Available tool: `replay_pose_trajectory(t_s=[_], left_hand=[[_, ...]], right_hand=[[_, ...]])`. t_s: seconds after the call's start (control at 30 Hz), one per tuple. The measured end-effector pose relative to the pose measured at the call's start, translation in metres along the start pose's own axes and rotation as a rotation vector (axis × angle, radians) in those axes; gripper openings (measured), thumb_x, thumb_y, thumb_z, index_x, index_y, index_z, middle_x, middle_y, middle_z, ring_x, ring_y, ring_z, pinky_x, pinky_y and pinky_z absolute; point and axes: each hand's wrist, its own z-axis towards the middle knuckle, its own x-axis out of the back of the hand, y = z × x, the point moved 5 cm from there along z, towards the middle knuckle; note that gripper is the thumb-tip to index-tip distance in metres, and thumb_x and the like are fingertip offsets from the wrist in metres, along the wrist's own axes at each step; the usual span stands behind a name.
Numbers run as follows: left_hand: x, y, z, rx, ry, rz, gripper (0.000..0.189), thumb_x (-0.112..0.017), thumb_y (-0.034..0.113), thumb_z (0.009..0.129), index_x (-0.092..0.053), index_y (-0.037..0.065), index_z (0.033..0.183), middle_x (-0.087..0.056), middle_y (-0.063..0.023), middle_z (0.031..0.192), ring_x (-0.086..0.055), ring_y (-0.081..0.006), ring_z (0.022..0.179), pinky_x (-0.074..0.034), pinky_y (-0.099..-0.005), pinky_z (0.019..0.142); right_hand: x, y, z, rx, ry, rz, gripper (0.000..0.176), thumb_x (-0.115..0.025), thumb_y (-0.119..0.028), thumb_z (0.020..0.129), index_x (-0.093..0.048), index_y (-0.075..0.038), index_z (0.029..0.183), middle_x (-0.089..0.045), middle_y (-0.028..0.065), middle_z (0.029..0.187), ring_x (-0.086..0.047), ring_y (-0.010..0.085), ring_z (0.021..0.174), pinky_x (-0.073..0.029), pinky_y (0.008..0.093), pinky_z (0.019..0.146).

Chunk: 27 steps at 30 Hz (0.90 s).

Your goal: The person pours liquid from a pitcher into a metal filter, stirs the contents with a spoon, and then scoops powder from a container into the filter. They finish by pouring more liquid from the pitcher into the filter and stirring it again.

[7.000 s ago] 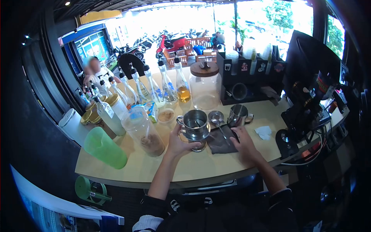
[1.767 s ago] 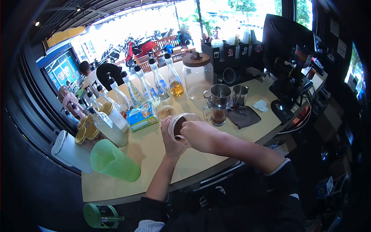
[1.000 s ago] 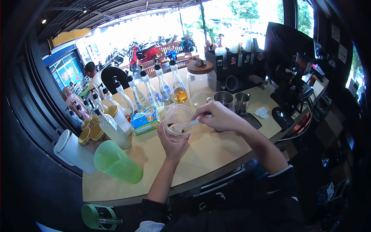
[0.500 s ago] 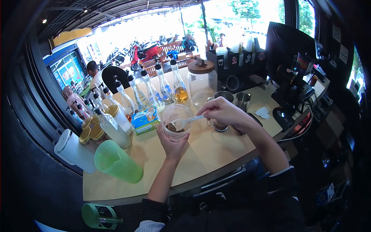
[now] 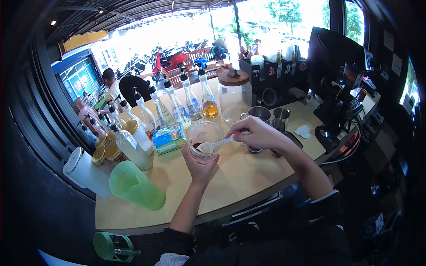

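Note:
My left hand [image 5: 200, 168] is closed around a clear plastic tub [image 5: 207, 129], tilted so that its open mouth faces me. Brown powder [image 5: 195, 145] lies low in the tub, and a pale film coats its inner wall. Between the thumb and fingers of my right hand [image 5: 257, 133] is the handle of a white plastic spoon [image 5: 220, 142]. The spoon's bowl is inside the tub, beside the powder. Just left of the tub is a blue and green tissue pack [image 5: 170, 138]. Behind my right hand stand a steel pitcher [image 5: 259, 113] and a smaller metal cup [image 5: 281, 119].
Several pump bottles [image 5: 192, 102] line the counter's far side, near a wooden-lidded glass jar [image 5: 234, 98]. A green pitcher [image 5: 136, 185] stands at the left front. White crumpled tissue [image 5: 303, 131] lies at right, near a dark monitor [image 5: 333, 57]. Two people are beyond the counter at left.
The spoon's bowl has shifted slightly within the tub, and my right hand has moved a little down. The whole view has shifted slightly. Both hands keep their holds.

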Motion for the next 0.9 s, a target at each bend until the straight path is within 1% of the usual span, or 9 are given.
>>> replay_pose_trajectory(t_s=[0.23,0.37,0.43,0.57,0.63,0.77,0.83,0.87,0.9], left_hand=[[0.000,0.002,0.000,-0.003,-0.004,0.021,0.102,-0.088,0.013,0.056,-0.025,0.004,0.136,-0.035,-0.0121,0.133,-0.037,-0.0256,0.127,-0.033,-0.0389,0.108],[0.000,0.000,-0.001,-0.015,-0.011,0.014,0.103,-0.088,0.013,0.056,-0.025,0.004,0.137,-0.035,-0.0122,0.133,-0.036,-0.0257,0.127,-0.034,-0.0390,0.108],[0.000,-0.002,-0.001,-0.008,-0.012,-0.004,0.104,-0.089,0.013,0.056,-0.024,0.005,0.137,-0.034,-0.0124,0.133,-0.036,-0.0259,0.127,-0.034,-0.0390,0.108],[0.000,0.004,0.000,-0.052,-0.001,0.034,0.103,-0.088,0.013,0.056,-0.024,0.002,0.137,-0.034,-0.0139,0.129,-0.040,-0.0274,0.124,-0.036,-0.0395,0.106],[0.000,0.005,0.001,-0.028,-0.018,-0.003,0.104,-0.088,0.013,0.056,-0.024,0.002,0.137,-0.033,-0.0146,0.131,-0.040,-0.0277,0.125,-0.036,-0.0399,0.106],[0.002,0.005,0.000,-0.021,-0.039,0.056,0.104,-0.088,0.013,0.056,-0.023,0.002,0.137,-0.034,-0.0152,0.132,-0.040,-0.0279,0.125,-0.036,-0.0400,0.107],[0.000,0.009,0.002,0.094,-0.037,-0.075,0.105,-0.088,0.013,0.056,-0.022,0.002,0.137,-0.035,-0.0153,0.131,-0.041,-0.0278,0.124,-0.036,-0.0397,0.107],[0.000,0.008,0.001,0.092,-0.034,-0.073,0.105,-0.088,0.013,0.056,-0.022,0.002,0.137,-0.035,-0.0153,0.131,-0.041,-0.0278,0.124,-0.036,-0.0397,0.107],[0.002,0.004,0.001,0.103,-0.017,-0.045,0.106,-0.089,0.014,0.055,-0.022,0.002,0.136,-0.037,-0.0158,0.130,-0.042,-0.0280,0.123,-0.036,-0.0399,0.106]], right_hand=[[0.000,0.001,0.003,0.055,-0.007,-0.053,0.020,-0.058,-0.004,0.083,-0.070,-0.002,0.098,-0.052,-0.0002,0.061,-0.044,0.0051,0.054,-0.037,0.0243,0.050],[0.000,-0.001,0.002,0.025,-0.027,-0.047,0.020,-0.058,-0.004,0.082,-0.070,-0.002,0.098,-0.052,-0.0002,0.061,-0.044,0.0050,0.054,-0.037,0.0240,0.050],[0.000,0.001,0.002,-0.031,-0.021,-0.016,0.025,-0.054,-0.005,0.077,-0.071,-0.002,0.095,-0.056,0.0091,0.060,-0.047,0.0093,0.057,-0.040,0.0274,0.054],[0.001,0.007,0.004,-0.093,-0.025,0.034,0.025,-0.056,-0.005,0.077,-0.071,-0.003,0.096,-0.059,0.0069,0.063,-0.050,0.0082,0.058,-0.042,0.0260,0.055],[0.003,0.010,0.004,-0.141,0.007,0.141,0.023,-0.058,-0.006,0.079,-0.071,-0.002,0.097,-0.061,0.0042,0.066,-0.051,0.0075,0.060,-0.043,0.0242,0.057],[0.008,0.011,0.006,-0.120,0.044,0.146,0.021,-0.059,-0.008,0.080,-0.071,-0.001,0.097,-0.062,0.0029,0.070,-0.053,0.0070,0.063,-0.045,0.0230,0.061],[0.012,0.014,0.013,-0.011,0.055,0.161,0.022,-0.060,-0.009,0.081,-0.071,-0.001,0.098,-0.062,0.0030,0.070,-0.053,0.0065,0.064,-0.045,0.0230,0.062],[0.016,0.016,0.014,-0.006,0.053,0.160,0.022,-0.060,-0.009,0.081,-0.071,-0.001,0.098,-0.062,0.0030,0.070,-0.053,0.0065,0.064,-0.045,0.0230,0.062],[0.020,0.014,0.013,-0.073,0.058,0.167,0.022,-0.060,-0.009,0.081,-0.071,-0.001,0.098,-0.062,0.0029,0.070,-0.053,0.0063,0.064,-0.045,0.0230,0.062]])
